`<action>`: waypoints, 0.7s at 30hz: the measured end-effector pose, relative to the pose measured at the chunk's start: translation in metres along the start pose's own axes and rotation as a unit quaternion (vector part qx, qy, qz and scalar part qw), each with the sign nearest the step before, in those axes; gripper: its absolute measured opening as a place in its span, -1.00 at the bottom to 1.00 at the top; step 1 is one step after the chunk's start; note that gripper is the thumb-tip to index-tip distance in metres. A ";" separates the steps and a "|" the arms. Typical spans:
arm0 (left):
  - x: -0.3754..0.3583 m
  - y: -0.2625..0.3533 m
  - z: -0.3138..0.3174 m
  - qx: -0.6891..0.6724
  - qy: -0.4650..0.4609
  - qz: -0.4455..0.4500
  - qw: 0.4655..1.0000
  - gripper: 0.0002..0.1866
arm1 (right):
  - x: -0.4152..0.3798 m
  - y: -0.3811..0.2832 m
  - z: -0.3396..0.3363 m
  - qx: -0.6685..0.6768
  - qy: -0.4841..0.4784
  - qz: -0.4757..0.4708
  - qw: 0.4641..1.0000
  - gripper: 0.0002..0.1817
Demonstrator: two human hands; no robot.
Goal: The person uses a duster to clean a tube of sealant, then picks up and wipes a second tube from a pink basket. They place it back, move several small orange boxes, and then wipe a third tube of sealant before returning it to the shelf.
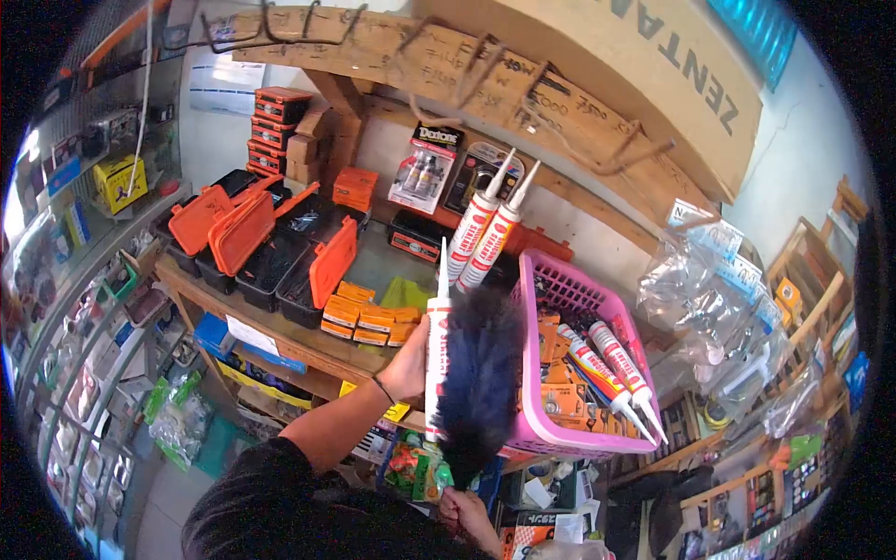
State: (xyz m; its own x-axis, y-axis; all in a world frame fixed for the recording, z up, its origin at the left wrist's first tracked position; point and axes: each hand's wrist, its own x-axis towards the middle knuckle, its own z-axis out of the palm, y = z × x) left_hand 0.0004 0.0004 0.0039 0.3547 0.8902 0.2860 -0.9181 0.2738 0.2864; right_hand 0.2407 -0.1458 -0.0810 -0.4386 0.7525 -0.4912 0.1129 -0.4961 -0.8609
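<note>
My left hand (pixel 408 364) is wrapped round a white sealant tube (pixel 436 359), held upright with its nozzle up. Low in the view, my right hand (pixel 467 515) is closed round the green handle of a dark, fluffy duster (pixel 481 383). The duster's bristles are against or just beside the tube's right side. Behind them, two more sealant tubes (pixel 474 238) stand upright, their lower ends hidden by the duster. A pink basket (pixel 537 431) on the right holds orange packets (pixel 563 399) and two sealant tubes (pixel 616 359) with nozzles pointing down.
Black boxes with open orange lids (pixel 243 229) line the shelf (pixel 271 338) at left, near small orange boxes (pixel 350 313). Metal hooks (pixel 485 70) stick out from the wooden beam above. Plastic bags (pixel 695 299) hang at right.
</note>
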 end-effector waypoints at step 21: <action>-0.002 0.004 0.002 -0.002 0.064 -0.033 0.997 -0.45 | -0.024 -0.022 0.024 0.079 0.059 0.023 0.995 -0.64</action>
State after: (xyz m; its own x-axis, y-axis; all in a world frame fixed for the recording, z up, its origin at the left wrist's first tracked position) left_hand -0.0034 -0.0009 0.0063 0.3893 0.9092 0.1480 -0.8943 0.3345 0.2972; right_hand 0.2274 -0.1636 -0.0470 -0.3269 0.7690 -0.5493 -0.0164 -0.5857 -0.8103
